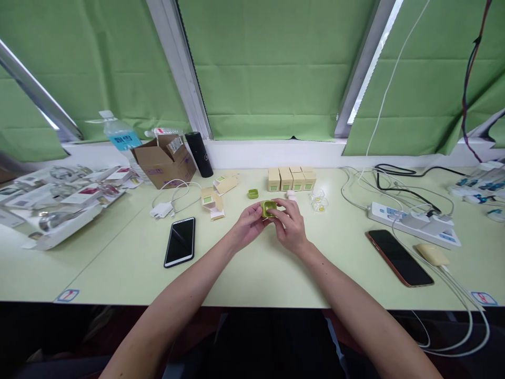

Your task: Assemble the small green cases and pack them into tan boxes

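Between my two hands, a little above the table (252, 273), is a small green square case (269, 205), its hollow side facing me. My left hand (252, 221) is closed on its left side, thumb at the rim. The fingers of my right hand (290, 223) grip the right side, with a fingertip at the hollow. Just behind, a matching green piece (253, 193) lies on the table. A small pale pink item (291, 195) sits beyond my right fingers, and clear round plastic pieces (319, 201) lie to the right of them.
Several small cardboard boxes (292, 180) stand in a row at the back; opened flat ones (213, 202) lie left. Phones (180, 242) rest on either side. A power strip (414, 225) with cables is right. A carton (165, 163), black bottle (199, 154) and loaded tray (74, 221) are left.
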Available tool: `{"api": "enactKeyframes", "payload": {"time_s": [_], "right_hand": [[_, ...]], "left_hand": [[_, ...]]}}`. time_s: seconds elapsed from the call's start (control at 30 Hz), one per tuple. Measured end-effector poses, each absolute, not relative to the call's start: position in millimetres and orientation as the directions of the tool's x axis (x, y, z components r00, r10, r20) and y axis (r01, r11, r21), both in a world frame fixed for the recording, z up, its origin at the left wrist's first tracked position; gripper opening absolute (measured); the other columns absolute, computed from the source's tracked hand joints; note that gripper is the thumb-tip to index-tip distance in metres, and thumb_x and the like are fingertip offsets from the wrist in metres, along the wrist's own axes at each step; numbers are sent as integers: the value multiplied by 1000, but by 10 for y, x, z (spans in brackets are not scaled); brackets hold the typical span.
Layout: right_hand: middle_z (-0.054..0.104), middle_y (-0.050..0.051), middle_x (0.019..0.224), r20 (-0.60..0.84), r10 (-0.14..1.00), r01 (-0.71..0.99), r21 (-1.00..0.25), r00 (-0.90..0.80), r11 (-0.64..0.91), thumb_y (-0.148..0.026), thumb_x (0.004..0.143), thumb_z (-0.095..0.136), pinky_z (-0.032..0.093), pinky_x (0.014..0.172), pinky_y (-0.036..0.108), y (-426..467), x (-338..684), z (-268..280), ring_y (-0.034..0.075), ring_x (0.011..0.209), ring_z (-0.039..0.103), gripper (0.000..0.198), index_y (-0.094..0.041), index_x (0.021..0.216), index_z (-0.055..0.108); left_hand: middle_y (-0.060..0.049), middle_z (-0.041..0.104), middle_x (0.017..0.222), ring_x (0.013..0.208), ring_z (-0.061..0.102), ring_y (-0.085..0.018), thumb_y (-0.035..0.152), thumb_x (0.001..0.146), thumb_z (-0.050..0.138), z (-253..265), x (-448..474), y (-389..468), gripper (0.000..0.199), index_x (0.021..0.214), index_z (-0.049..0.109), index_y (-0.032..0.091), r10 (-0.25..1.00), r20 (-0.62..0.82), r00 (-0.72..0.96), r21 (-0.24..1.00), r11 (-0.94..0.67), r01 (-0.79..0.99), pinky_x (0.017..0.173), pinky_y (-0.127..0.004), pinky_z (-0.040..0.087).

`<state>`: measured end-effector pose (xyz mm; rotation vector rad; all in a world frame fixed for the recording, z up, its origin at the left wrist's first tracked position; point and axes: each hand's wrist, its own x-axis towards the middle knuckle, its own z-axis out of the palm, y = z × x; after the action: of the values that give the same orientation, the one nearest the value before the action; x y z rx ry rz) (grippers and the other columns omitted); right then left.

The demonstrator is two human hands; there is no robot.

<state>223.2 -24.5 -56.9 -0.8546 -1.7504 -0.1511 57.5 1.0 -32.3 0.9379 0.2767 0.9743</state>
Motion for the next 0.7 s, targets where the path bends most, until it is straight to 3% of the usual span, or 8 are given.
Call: {"api": "enactKeyframes", "payload": {"time_s": [0.37, 0.7], "right_hand": [[68, 13, 129, 866, 487, 612, -328, -108, 719, -20, 103, 51, 65, 72, 43, -234, 2232, -578, 29, 113, 62, 28, -30, 112, 75], [64, 14, 140, 821, 567, 680, -375, -73, 630, -27, 104, 52, 63, 97, 53, -193, 2282, -600, 31, 131, 58, 32, -27, 136, 57]], "left_hand": [[-8, 75, 104, 95, 70, -19, 46, 80, 91, -326, 576, 16, 44, 111, 77, 16, 803, 195, 564, 803, 200, -562, 97, -34, 52], [-8, 76, 101, 99, 71, -22, 45, 81, 88, -391, 567, 110, 36, 100, 77, 18, 911, 190, 365, 804, 69, -591, 91, -36, 56]]}}
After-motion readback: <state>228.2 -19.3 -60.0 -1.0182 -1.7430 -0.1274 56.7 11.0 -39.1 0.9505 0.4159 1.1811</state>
